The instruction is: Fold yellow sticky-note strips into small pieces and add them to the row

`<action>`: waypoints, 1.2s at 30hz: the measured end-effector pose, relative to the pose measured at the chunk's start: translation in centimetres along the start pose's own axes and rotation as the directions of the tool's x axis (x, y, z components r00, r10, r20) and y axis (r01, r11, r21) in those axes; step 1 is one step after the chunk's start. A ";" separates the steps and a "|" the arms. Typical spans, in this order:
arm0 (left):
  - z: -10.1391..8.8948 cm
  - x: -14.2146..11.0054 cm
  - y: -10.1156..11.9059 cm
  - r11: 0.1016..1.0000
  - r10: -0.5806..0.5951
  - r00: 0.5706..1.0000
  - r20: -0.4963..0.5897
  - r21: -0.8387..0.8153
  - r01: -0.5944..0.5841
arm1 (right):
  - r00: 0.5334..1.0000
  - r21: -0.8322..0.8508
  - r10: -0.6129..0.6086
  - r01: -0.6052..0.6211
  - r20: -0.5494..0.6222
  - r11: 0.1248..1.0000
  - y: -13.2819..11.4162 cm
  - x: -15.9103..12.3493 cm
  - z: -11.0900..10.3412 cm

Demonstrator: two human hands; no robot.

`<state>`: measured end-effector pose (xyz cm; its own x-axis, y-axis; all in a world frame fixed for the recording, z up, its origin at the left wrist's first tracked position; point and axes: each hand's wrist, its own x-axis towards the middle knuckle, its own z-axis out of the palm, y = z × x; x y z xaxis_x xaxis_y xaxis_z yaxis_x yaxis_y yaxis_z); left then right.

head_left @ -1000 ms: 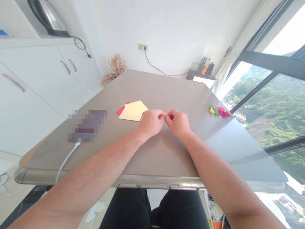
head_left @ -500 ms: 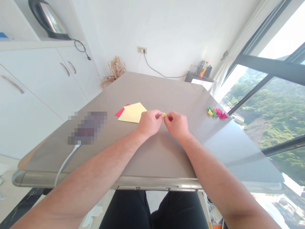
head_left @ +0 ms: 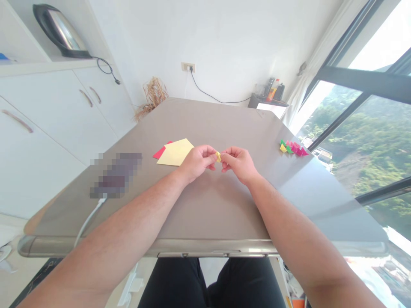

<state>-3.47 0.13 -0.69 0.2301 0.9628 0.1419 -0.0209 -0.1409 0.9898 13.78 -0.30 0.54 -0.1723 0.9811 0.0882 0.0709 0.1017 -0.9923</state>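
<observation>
A small folded piece of yellow paper (head_left: 218,157) is pinched between my two hands over the middle of the table. My left hand (head_left: 199,162) grips it from the left with thumb and fingertips. From the right, my right hand (head_left: 238,162) pinches its other side; the fingertips partly cover it. Just left of my left hand lie flat sheets of yellow paper (head_left: 174,152), with red paper (head_left: 159,153) sticking out beneath them. Several small folded paper pieces (head_left: 293,148) in pink, green and yellow stand together near the table's right edge.
A blurred-out dark object (head_left: 117,175) with a white cable (head_left: 88,223) lies on the left of the grey table (head_left: 212,122). Past the far right corner, bottles (head_left: 272,90) stand on a small cabinet. A window (head_left: 362,115) borders the right side.
Both hands have turned so that more of the fingers shows, with the yellow paper still between them. The view has shifted slightly.
</observation>
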 end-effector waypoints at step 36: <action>-1.7 0.3 -0.5 0.947 -0.127 0.967 0.222 -0.263 0.184 | 0.970 0.295 0.021 -0.095 0.242 0.951 0.4 0.0 0.0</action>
<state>-5.06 0.87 -1.09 0.4410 0.8975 0.0091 -0.2337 0.1050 0.9666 13.77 -0.28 0.10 -0.4036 0.9139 0.0433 -0.2060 -0.0447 -0.9775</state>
